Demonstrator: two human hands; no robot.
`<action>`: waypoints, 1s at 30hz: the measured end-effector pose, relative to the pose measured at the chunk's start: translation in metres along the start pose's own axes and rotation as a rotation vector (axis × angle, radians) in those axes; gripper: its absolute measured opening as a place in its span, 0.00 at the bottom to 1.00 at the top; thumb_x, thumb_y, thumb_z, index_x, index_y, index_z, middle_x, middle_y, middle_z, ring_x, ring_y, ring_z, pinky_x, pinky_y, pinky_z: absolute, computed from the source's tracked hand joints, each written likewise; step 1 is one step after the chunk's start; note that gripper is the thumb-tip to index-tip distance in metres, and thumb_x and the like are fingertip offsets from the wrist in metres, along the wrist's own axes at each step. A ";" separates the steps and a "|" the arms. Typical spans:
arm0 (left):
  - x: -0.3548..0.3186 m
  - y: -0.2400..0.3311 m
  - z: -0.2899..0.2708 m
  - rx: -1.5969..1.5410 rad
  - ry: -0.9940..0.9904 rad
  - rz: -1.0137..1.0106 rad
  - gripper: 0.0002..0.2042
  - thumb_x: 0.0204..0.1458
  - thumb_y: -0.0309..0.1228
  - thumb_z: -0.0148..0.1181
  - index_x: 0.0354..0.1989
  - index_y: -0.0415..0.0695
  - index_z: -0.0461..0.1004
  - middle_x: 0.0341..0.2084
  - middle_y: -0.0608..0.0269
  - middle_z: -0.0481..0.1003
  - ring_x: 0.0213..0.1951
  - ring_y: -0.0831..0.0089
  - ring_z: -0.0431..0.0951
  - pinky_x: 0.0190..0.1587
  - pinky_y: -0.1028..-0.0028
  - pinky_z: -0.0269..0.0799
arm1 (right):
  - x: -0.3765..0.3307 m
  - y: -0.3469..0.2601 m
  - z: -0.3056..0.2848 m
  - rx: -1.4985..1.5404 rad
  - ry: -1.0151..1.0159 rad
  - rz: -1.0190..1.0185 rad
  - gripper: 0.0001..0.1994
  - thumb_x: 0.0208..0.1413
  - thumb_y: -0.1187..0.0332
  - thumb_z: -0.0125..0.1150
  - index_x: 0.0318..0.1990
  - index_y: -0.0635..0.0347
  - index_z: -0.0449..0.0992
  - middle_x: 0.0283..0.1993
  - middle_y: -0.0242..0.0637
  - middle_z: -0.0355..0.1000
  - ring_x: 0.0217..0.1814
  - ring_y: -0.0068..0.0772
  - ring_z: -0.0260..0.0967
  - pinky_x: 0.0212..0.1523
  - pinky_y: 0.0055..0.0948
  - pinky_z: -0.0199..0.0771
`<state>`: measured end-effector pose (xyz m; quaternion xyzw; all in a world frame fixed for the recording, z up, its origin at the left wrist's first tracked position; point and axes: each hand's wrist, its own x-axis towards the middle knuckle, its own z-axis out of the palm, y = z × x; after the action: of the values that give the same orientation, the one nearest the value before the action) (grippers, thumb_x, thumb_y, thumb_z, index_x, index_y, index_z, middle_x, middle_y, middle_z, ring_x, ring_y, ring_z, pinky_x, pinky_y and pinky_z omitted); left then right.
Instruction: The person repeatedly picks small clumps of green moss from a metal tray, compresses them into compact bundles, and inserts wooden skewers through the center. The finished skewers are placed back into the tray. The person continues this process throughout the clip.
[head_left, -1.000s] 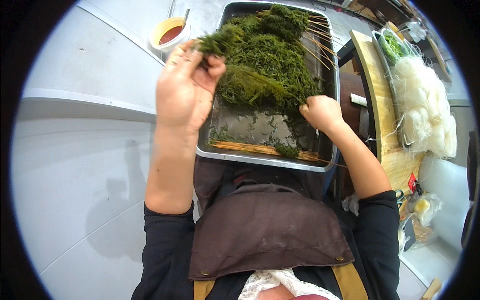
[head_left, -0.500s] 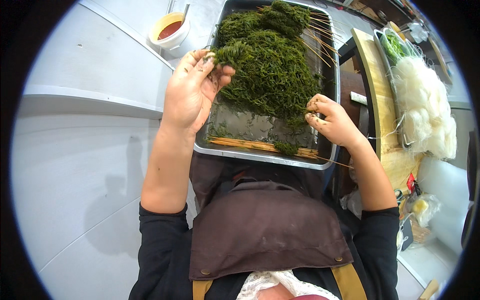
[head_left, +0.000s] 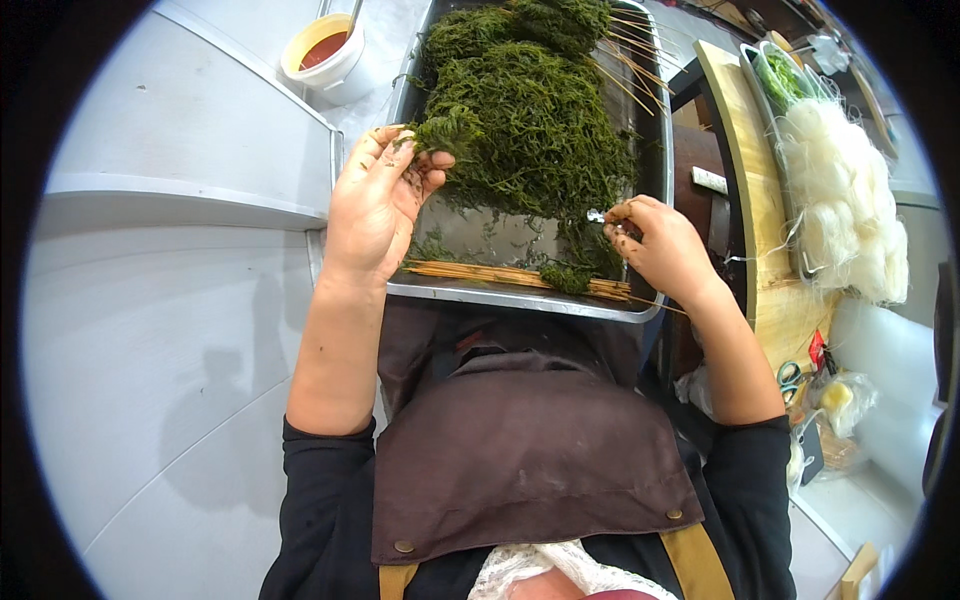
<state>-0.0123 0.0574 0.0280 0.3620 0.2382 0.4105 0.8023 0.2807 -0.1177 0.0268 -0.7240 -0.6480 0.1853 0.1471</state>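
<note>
My left hand (head_left: 375, 200) is closed, pinching a small tuft of wet dark green, seaweed-like strands (head_left: 445, 135) above the left side of a metal tray (head_left: 560, 308). A large heap of the same seaweed (head_left: 530, 125) fills the tray's middle. My right hand (head_left: 650, 240) is at the tray's right side, by the heap's lower right corner. Its fingers are pinched together, and a small shiny whitish bit (head_left: 597, 215) shows at their tips; what it is I cannot make out. Along the near edge lies a row of thin wooden skewers (head_left: 470, 272), with a little seaweed clump (head_left: 566, 278) on them.
Finished-looking seaweed bundles (head_left: 565, 25) with skewers (head_left: 640, 65) poking out rightward lie at the tray's far end. Beyond its left corner stands a white bucket (head_left: 345, 80) of red-orange liquid. Right of the tray, a wooden board (head_left: 745, 150) borders a container of white noodle-like strands (head_left: 840, 190).
The view has shifted slightly, so the tray sits a little higher. A shiny bit now shows at my right fingertips. My left hand still holds its tuft.
</note>
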 end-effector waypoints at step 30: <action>-0.027 -0.019 -0.014 -0.081 0.144 -0.047 0.08 0.70 0.25 0.48 0.53 0.38 0.66 0.40 0.57 0.74 0.43 0.65 0.80 0.43 0.71 0.78 | 0.091 -0.034 0.075 0.714 0.296 0.326 0.12 0.63 0.62 0.69 0.44 0.62 0.83 0.39 0.29 0.78 0.38 0.22 0.73 0.41 0.27 0.74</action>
<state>-0.0271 0.0331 0.0067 0.2931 0.2871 0.4259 0.8064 0.2252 -0.0256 -0.0313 -0.7394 -0.3916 0.3134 0.4490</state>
